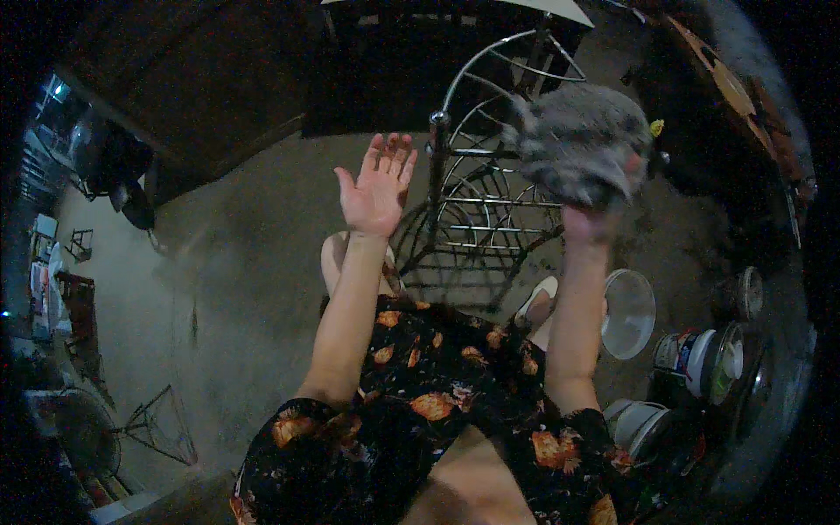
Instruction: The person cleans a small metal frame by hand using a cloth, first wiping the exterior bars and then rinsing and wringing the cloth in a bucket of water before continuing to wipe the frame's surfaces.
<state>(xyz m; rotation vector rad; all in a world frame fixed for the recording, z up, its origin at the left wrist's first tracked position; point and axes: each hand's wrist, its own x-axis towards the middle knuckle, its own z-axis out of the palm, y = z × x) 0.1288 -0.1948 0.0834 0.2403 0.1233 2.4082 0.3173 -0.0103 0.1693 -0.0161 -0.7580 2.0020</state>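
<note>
My left hand (376, 197) is raised with its palm up and fingers spread, and nothing lies in it. Just to its right stands a shiny metal rack (436, 166) with curved side bars and several straight rungs. A crumpled grey cloth (582, 131) hangs over the rack's right side, blurred by motion. My right hand (588, 223) grips this cloth from below, and the cloth hides most of its fingers. Whether the cloth touches the rack I cannot tell.
To the right of my right forearm sits a pale round tub (632, 319), with several pots and bowls (700, 360) beyond it. A dark cabinet (367, 96) stands ahead. A round fan-like object (87, 433) is at the lower left.
</note>
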